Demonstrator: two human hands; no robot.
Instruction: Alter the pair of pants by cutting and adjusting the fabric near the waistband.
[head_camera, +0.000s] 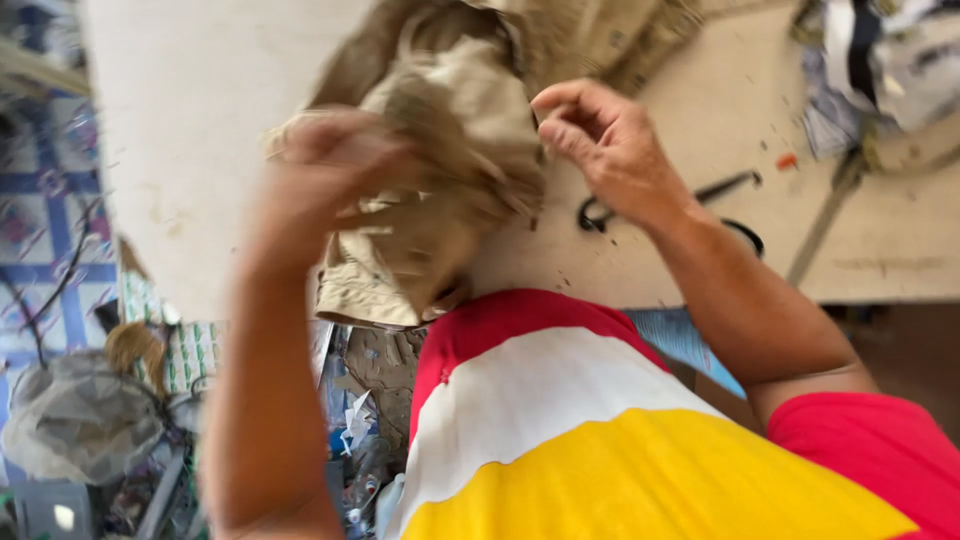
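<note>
past the near red, white and yellow shirt (560, 420), a crumpled khaki garment (450, 170) is gripped above the worktop (200, 120) by the blurred left hand (330, 170), right hand (600, 140) fingers (555, 125) pinched on its edge, handling unfinished.

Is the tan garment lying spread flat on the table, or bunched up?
Bunched up. The tan garment is crumpled and lifted in both hands, left hand and right hand, above the table.

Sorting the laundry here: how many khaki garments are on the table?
1 that I can tell: the khaki garment, bunched between the left hand and right hand; its folds could hide another.
</note>
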